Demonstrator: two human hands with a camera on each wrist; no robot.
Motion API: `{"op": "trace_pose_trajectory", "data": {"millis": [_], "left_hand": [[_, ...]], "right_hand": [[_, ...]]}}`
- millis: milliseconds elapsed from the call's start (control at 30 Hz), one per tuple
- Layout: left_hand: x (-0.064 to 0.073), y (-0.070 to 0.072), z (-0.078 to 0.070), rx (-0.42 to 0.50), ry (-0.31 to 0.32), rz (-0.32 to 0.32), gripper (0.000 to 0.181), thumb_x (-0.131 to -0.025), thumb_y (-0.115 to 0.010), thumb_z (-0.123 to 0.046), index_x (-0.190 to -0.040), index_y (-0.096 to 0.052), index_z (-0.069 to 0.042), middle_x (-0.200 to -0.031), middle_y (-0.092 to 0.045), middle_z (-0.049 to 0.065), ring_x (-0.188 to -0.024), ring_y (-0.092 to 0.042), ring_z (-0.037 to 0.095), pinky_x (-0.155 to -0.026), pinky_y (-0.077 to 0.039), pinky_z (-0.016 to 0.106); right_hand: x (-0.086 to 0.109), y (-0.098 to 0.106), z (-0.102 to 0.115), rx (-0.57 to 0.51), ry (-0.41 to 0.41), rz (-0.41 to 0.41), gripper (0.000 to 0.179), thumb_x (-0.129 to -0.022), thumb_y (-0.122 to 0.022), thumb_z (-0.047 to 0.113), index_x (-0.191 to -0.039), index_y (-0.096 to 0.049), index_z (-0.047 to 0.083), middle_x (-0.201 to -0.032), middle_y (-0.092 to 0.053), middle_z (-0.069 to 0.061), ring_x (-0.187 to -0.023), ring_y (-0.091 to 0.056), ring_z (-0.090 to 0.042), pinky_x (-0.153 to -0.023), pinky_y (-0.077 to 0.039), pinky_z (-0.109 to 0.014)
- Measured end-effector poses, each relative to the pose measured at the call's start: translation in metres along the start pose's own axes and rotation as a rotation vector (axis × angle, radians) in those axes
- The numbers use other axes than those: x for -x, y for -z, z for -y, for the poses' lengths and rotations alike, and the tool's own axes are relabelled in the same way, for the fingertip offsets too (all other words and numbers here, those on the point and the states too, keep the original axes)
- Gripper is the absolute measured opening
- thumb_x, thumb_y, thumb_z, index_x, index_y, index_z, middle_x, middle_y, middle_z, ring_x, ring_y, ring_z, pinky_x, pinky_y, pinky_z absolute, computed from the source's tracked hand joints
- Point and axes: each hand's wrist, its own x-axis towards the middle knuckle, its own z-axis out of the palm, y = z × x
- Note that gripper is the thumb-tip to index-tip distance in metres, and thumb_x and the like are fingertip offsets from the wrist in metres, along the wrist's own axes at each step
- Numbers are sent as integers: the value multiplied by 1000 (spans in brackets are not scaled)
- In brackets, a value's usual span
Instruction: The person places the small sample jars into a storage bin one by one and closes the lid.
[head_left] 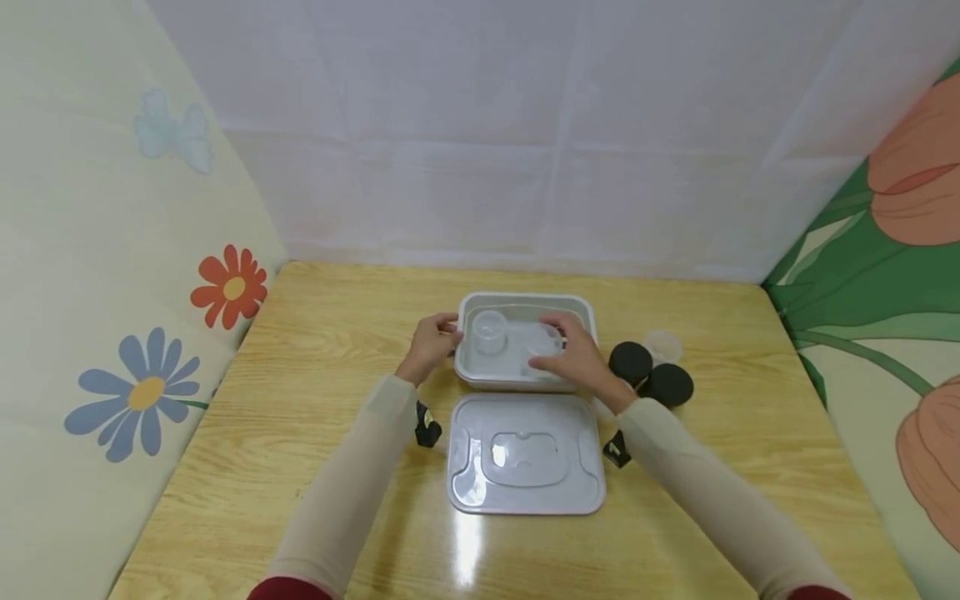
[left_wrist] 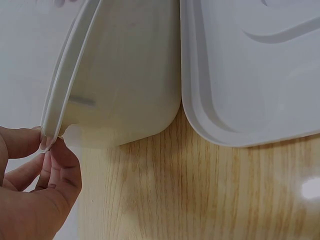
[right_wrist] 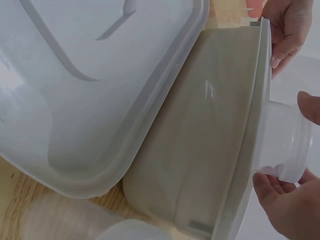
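A white rectangular plastic box [head_left: 517, 385] stands near the middle of the table. My left hand [head_left: 431, 343] pinches its left rim, thumb on one side and fingers on the other in the left wrist view. With my right hand [head_left: 576, 354] I grip a clear plastic cup [right_wrist: 282, 140] by its sides, thumb and fingers spread around it. That cup shows above the rim in the right wrist view and over the box's right half in the head view. Inside the box, on the left, is another clear cup [head_left: 490, 332].
A white lid [head_left: 525, 467] lies flat just in front of the box. To the right are two round black-topped things [head_left: 631, 362] and a clear round container [head_left: 663, 345]. Another translucent container [right_wrist: 65, 220] is beside the box near my right wrist. A white cloth [head_left: 465, 133] hangs behind.
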Motion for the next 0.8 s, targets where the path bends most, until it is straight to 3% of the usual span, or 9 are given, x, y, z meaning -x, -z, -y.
{"op": "trace_pose_trajectory", "data": {"millis": [233, 600, 800], "left_hand": [[-1, 0, 3, 6, -7, -10, 43, -89, -54, 3, -132, -51, 5, -100, -52, 13, -76, -54, 13, -67, -57, 21], [0, -1, 1, 6, -5, -13, 43, -89, -55, 3, -132, -51, 5, -100, -52, 13, -77, -53, 13, -63, -55, 18], [-1, -1, 1, 2, -12, -10, 42, -90, -54, 3, -131, -51, 6, -97, -52, 12, -73, -52, 11, -59, -52, 16]], "right_hand": [[-6, -11, 3, 39, -30, 20, 67, -77, -78, 11, -135, -45, -1, -135, -48, -21, -124, -45, -36, -104, -42, -51], [-18, -30, 6, 47, 31, 13, 64, -67, -81, 9, -122, -52, -6, -124, -55, -23, -117, -50, -36, -104, -41, -47], [-21, -37, 8, 28, 19, 33, 65, -66, -82, 8, -122, -52, -7, -123, -55, -23, -116, -51, -36, -104, -42, -46]]}}
